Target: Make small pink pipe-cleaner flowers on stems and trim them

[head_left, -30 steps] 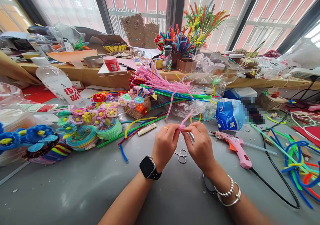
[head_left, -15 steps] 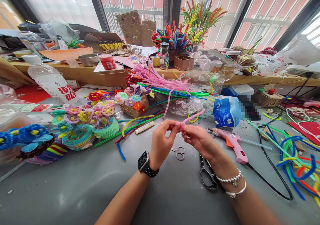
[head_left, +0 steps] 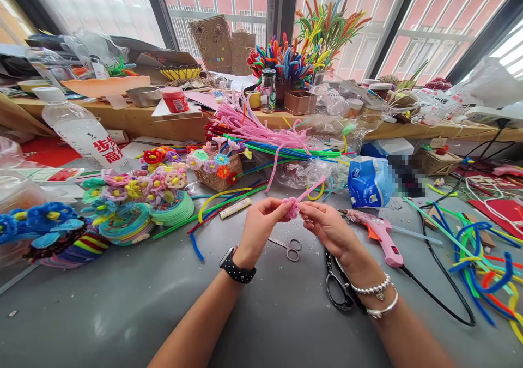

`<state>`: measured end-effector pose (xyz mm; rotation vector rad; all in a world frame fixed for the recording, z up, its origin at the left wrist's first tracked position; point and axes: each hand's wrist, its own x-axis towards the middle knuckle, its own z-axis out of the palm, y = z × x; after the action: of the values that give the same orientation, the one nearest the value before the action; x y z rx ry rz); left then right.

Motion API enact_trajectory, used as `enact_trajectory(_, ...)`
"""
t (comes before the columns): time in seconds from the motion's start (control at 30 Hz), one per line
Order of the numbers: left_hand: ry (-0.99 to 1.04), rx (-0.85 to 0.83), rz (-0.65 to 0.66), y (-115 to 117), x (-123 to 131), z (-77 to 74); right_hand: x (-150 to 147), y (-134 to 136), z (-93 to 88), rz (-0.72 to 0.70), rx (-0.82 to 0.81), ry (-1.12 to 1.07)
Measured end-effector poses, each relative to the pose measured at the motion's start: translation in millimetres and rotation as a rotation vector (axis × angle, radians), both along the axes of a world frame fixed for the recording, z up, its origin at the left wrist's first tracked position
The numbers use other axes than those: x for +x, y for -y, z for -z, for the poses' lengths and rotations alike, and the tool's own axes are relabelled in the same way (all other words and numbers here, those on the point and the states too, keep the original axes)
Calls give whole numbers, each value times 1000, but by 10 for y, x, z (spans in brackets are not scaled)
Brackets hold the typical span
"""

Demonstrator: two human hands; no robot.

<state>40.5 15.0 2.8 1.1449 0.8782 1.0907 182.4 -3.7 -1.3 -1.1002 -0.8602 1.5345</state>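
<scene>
A pink pipe cleaner, bent into a small looped flower shape with one straight end pointing up to the right, is held above the grey table. My left hand pinches its left side between thumb and fingertips. From the right, my right hand has its fingertips closed at the edge of the loops; the exact contact point is partly hidden. Below the hands lie small scissors. Larger black-handled scissors rest partly under my right wrist.
On the right lie a pink glue gun, its cord, and a tangle of coloured pipe cleaners. A blue packet stands behind. Pipe-cleaner flower baskets and a water bottle are left. Pink pipe cleaners are heaped behind.
The pink loops now show more between my hands, and the straight end has tilted slightly left. My left wrist has turned, and the watch face now points away.
</scene>
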Motion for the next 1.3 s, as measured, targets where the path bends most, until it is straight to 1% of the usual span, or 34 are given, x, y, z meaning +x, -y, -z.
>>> enact_trajectory(0.13,58,-63,3,10,1,-7,-24,1,-3,1,-34,-33)
enact_trajectory(0.23,66,-59,-27,19,3,-23,-56,4,0,2,-49,-67)
enact_trajectory(0.33,63,-43,-38,22,13,-26,-73,10,6,9,-20,-66)
enact_trajectory(0.47,31,20,-58,20,30,8,-76,27,-4,-2,0,-72)
enact_trajectory(0.63,-72,135,-107,25,38,45,-100,36,-2,5,5,-167)
enact_trajectory(0.73,-83,149,-88,26,34,37,-116,27,27,4,-18,-204)
enact_trajectory(0.93,-11,87,-30,9,5,15,-140,27,44,-23,-45,-291)
enact_trajectory(1.03,34,49,-11,10,4,8,-159,40,11,6,-25,-293)
enact_trajectory(1.2,99,17,1,23,24,-44,-203,63,-30,134,-4,-250)
enact_trajectory(1.3,76,44,19,7,-14,-85,-203,68,-32,120,15,-225)
